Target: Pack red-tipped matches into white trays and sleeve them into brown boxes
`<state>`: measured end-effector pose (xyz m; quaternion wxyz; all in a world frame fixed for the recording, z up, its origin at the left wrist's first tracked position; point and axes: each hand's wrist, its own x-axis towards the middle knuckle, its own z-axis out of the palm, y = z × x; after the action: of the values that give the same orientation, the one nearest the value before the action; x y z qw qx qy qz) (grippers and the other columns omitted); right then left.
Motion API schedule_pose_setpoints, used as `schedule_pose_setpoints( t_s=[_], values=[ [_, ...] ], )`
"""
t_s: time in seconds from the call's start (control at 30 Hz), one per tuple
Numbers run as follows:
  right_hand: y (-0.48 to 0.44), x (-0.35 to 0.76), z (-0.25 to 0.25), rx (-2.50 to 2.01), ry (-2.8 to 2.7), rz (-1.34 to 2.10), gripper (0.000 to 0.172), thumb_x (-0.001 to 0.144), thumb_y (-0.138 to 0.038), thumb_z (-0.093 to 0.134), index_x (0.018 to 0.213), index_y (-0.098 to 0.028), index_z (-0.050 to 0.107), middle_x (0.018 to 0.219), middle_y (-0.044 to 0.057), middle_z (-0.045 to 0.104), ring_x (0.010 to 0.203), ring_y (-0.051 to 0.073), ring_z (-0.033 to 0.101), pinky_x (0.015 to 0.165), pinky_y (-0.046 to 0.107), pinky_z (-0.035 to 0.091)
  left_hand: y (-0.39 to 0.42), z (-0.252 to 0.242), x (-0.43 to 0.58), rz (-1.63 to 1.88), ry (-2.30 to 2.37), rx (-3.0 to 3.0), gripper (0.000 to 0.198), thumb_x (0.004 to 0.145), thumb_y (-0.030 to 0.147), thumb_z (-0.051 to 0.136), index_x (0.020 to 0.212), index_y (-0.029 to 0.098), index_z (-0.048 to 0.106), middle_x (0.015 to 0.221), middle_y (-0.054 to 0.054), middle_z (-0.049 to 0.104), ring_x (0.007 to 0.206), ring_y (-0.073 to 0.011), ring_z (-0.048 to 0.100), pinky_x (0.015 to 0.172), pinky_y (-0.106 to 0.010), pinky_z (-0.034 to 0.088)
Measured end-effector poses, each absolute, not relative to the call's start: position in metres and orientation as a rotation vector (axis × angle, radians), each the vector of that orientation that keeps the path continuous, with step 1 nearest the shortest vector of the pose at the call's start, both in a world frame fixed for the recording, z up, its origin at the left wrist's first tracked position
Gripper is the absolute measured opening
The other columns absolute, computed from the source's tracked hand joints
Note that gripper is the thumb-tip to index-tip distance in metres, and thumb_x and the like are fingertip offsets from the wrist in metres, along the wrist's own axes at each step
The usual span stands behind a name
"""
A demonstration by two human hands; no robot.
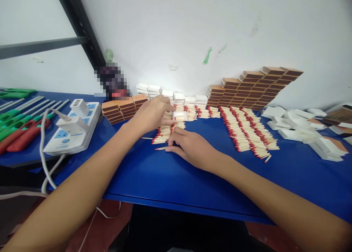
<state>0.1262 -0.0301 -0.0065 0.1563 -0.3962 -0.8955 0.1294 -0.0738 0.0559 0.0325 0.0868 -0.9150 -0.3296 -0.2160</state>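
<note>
My left hand point(155, 114) grips the left end of a small white matchbox tray point(180, 114), which has a few matches showing inside. Below it, my right hand point(191, 149) pinches a couple of matches point(161, 148) just above the blue tabletop, thumb and forefinger closed on their ends. Between both hands lies a pile of red-tipped matches point(162, 134), partly hidden by my fingers. More loose matches point(203, 112) spread behind the tray, and long rows of matches point(242, 129) lie to the right.
Closed matchboxes point(250, 89) form a stepped stack against the wall, with a smaller stack point(123, 109) at left. White trays point(167, 94) are piled between them; others point(305, 125) lie scattered right. A power strip point(75, 129) and green- and red-handled tools point(24, 123) occupy the left.
</note>
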Motion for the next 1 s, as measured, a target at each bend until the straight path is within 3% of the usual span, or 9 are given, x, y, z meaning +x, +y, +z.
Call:
schedule_pose_setpoints(
  t_s=[0.67,0.87,1.0],
  values=[
    [-0.03,0.126,-0.001,-1.074,-2.59,0.262,0.012,0.108,-0.028,0.06,0.102,-0.018,0.065,0.108,0.007,0.067,0.086,0.018,0.065,0.075,0.031,0.046,0.059,0.028,-0.075,-0.679,-0.927,-2.747,0.029,0.085,0.038,0.087,0.104,0.017,0.081,0.095,-0.009,0.072,0.092,-0.0241,0.065,0.075,-0.033,0.046],
    [-0.004,0.169,0.015,-1.225,-2.293,-0.132,0.016,0.109,-0.03,0.053,0.104,-0.019,0.064,0.106,0.01,0.064,0.086,0.023,0.061,0.07,0.033,0.041,0.057,0.027,-0.071,-0.704,-0.872,-2.828,0.032,0.084,0.043,0.088,0.104,0.018,0.081,0.094,-0.007,0.071,0.088,-0.0222,0.064,0.077,-0.034,0.048],
    [0.005,0.177,0.015,-1.269,-2.329,-0.207,0.015,0.108,-0.028,0.054,0.104,-0.019,0.064,0.105,0.01,0.065,0.086,0.024,0.061,0.068,0.033,0.038,0.051,0.031,-0.067,-0.807,-0.846,-2.907,0.031,0.087,0.046,0.084,0.102,0.019,0.081,0.092,-0.007,0.071,0.086,-0.0204,0.064,0.077,-0.033,0.049]
  ],
)
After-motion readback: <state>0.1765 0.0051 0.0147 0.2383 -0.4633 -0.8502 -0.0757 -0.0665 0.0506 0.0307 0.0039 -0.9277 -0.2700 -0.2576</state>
